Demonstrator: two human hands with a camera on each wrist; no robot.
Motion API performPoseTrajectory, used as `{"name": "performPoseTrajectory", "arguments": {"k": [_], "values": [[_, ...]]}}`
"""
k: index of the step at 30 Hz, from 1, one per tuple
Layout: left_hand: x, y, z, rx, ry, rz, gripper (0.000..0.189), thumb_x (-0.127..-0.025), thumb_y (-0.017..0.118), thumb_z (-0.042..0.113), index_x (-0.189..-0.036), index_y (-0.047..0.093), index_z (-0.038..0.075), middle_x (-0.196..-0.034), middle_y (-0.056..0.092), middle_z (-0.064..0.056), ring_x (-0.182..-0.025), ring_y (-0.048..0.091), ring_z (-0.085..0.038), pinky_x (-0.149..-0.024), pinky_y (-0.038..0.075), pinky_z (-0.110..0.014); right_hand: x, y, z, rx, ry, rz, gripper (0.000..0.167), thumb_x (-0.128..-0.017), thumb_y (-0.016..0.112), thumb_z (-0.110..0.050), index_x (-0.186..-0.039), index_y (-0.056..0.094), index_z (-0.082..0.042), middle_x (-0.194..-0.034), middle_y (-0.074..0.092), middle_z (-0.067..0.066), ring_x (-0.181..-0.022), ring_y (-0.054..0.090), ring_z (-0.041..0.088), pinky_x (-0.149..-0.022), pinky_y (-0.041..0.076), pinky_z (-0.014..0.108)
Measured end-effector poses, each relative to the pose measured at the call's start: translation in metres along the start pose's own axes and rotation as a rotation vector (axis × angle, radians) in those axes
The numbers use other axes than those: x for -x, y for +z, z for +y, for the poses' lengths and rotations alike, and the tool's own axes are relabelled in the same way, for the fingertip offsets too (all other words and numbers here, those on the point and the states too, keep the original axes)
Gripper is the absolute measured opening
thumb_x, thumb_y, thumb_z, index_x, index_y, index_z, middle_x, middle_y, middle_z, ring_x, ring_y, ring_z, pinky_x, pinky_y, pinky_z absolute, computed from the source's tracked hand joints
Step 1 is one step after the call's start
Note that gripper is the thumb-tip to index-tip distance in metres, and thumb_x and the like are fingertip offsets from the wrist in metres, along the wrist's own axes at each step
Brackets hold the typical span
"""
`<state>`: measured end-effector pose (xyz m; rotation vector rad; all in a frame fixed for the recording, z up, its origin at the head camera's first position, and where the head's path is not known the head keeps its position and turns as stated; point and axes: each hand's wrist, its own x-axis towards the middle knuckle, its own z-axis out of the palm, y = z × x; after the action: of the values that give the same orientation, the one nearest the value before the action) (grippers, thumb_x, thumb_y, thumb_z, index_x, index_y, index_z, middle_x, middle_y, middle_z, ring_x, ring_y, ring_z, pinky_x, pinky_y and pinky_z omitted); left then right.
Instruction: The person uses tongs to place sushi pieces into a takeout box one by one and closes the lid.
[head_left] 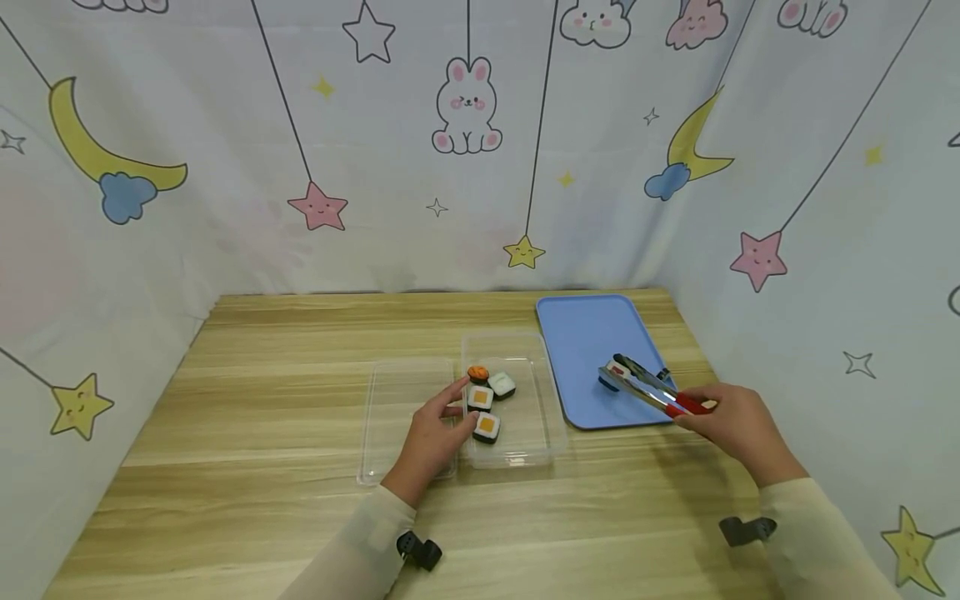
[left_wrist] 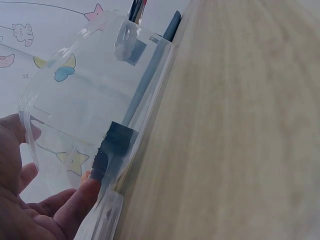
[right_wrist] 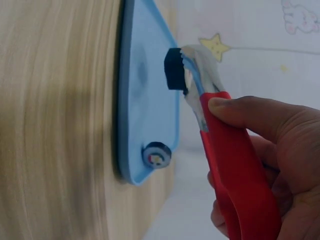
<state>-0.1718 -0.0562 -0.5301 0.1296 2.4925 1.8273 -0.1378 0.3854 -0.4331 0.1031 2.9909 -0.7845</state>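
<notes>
My left hand (head_left: 437, 431) grips the left rim of a clear plastic container (head_left: 536, 433), thumb overlapping the inside and fingers along the wall. Several sushi pieces sit in its left part: an orange-topped one (head_left: 477, 374), a white one (head_left: 502, 384), and two with yellow square centres, one of them the nearest sushi piece (head_left: 487, 427). My right hand (head_left: 731, 421) holds tongs by their red handles (right_wrist: 232, 170). Between the tongs' metal tips is a dark-wrapped sushi piece (right_wrist: 174, 70), over the blue tray (head_left: 592, 321). A round sushi roll (right_wrist: 156, 155) lies near the tray's corner.
A clear plastic lid (head_left: 382, 417) lies on the wooden table (head_left: 262, 400), left of the container and partly under my left forearm. The tray stands just right of the container. Patterned cloth (head_left: 405, 150) hangs behind the table and along both sides.
</notes>
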Motion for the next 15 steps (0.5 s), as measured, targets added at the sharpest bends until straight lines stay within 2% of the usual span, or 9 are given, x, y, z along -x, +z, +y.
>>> {"name": "performPoseTrajectory", "arguments": {"k": [15], "values": [[0.001, -0.002, 0.001, 0.01, -0.005, -0.018, 0.059, -0.093, 0.077, 0.022, -0.15, 0.059, 0.025, -0.14, 0.063, -0.012, -0.117, 0.067, -0.031, -0.086, 0.058, -0.044, -0.009, -0.001, -0.019, 0.019, -0.042, 0.006, 0.052, -0.083, 0.088, -0.031, -0.122, 0.075, 0.001, -0.116, 0.07, 0.026, -0.09, 0.066, 0.033, -0.064, 0.053, 0.034]]}}
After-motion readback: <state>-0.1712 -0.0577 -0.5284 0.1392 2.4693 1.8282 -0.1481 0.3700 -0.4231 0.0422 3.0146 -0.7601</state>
